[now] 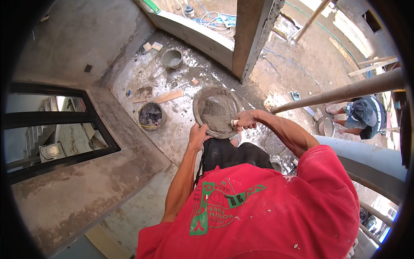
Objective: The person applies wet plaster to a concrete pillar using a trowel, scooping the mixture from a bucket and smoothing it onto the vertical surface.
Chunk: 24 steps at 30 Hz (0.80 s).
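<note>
A round, dark basin (196, 113) of wet grey mortar (219, 113) is in front of my knees. My left hand (199, 136) grips its near left rim, thumb on the edge. On the near right side, my right hand (246, 120) is closed round the pale handle of a trowel (234, 123). The trowel's blade cannot be made out against the mortar. The mortar is heaped unevenly and smeared up the basin's inner wall.
Left of the basin stands a bucket (160, 126) with dark contents; farther off is a grey bucket (172, 67). A wooden board (168, 96) lies between them. A pillar (250, 43) rises beyond. At right, a pole (336, 93) slants past a crouching person (366, 113).
</note>
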Available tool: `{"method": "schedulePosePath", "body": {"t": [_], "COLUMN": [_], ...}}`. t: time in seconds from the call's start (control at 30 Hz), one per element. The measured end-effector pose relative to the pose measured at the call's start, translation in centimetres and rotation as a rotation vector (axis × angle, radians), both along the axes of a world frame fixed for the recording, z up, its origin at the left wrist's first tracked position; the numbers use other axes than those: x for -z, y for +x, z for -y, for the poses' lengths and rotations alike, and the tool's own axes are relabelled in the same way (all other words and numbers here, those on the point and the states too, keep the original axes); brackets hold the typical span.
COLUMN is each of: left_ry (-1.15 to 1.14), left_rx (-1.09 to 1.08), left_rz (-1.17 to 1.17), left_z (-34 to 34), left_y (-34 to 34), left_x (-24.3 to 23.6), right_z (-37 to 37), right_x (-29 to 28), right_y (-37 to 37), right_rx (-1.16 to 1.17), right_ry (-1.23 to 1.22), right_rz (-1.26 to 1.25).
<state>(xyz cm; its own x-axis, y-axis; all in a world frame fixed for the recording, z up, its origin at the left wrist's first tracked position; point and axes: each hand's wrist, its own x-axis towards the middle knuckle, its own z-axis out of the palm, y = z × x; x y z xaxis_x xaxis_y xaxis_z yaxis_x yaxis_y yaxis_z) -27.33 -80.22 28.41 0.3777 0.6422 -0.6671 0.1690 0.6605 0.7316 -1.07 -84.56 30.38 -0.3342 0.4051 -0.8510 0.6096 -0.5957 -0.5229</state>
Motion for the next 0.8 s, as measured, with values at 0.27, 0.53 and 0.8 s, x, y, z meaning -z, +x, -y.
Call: {"method": "schedulePosePath", "body": {"t": [0.27, 0.53, 0.8], "left_ry": [-0.037, -0.024, -0.048], "left_rx": [-0.033, -0.008, 0.033], "left_rz": [0.055, 0.031, -0.082], "left_z": [-1.2, -1.4, -3.3], "left_y": [0.8, 1.7, 1.2], "left_x": [-0.5, 2.7, 4.7], "right_z": [2.4, 4.5, 0.7], "right_x": [0.9, -4.0, -20.7], "right_y": [2.6, 4.3, 7.2], "right_rx": [0.358, 0.729, 1.477], "right_ry": [-0.114, 0.131, 0.873], "right_rz": [-0.095, -0.280, -0.811]}}
